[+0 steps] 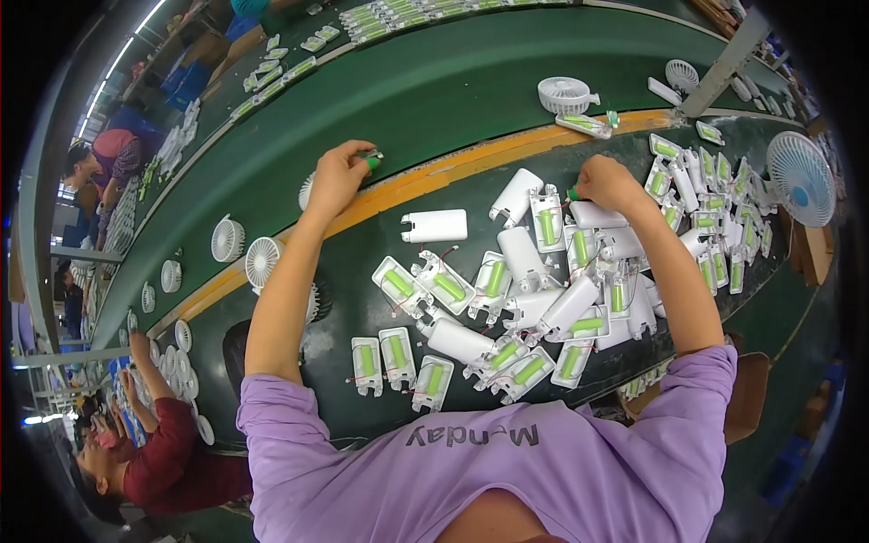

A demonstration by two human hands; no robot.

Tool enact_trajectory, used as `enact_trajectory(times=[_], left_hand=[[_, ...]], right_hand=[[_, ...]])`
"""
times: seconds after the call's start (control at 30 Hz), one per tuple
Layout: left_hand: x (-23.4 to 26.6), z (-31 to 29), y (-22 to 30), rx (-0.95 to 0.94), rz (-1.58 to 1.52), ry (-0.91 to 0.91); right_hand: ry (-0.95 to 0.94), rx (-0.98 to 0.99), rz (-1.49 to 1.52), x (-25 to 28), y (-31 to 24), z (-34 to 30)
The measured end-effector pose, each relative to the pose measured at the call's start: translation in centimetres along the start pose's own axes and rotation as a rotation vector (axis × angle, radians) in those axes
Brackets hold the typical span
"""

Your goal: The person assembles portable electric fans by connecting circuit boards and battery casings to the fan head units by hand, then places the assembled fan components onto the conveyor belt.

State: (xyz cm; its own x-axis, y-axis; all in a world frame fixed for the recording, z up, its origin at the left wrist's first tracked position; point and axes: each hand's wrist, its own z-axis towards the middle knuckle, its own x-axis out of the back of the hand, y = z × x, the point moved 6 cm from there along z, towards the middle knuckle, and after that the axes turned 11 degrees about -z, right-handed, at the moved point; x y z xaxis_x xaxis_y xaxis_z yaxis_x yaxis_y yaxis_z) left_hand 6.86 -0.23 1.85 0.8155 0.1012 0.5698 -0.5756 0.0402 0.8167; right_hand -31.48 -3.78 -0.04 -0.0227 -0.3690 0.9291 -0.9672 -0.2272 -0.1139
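My left hand (339,181) is over the wooden strip along the belt, its fingers pinched around something small that I cannot make out. A bit of green shows at its fingertips. Part of a white fan head (306,192) appears just behind that wrist. On the right, my right hand (610,184) is closed at the far edge of a heap of white casings, with green at its fingertips too; what it grips is hidden. A smooth white casing (597,215) lies right under it. Beside it, an open half casing (547,222) holds a light green battery cell.
Several white casings (434,226) and green-celled halves cover the dark table. Beyond the wooden strip (453,170) runs a green conveyor belt (434,118), carrying a fan head (566,94). A larger fan (800,179) stands far right. Co-workers (172,452) sit along the left.
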Motion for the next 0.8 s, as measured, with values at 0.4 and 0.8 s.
enact_trajectory(times=[0.4, 0.8], left_hand=[[-1.4, -4.3, 9.7, -0.079, -0.536, 0.026], [-6.9, -10.6, 17.8, -0.215, -0.682, -0.3]], right_hand=[[0.134, 0.263, 1.176, 1.9, 1.1, -4.1], [0.193, 0.576, 1.135, 6.8, -8.3, -13.0]])
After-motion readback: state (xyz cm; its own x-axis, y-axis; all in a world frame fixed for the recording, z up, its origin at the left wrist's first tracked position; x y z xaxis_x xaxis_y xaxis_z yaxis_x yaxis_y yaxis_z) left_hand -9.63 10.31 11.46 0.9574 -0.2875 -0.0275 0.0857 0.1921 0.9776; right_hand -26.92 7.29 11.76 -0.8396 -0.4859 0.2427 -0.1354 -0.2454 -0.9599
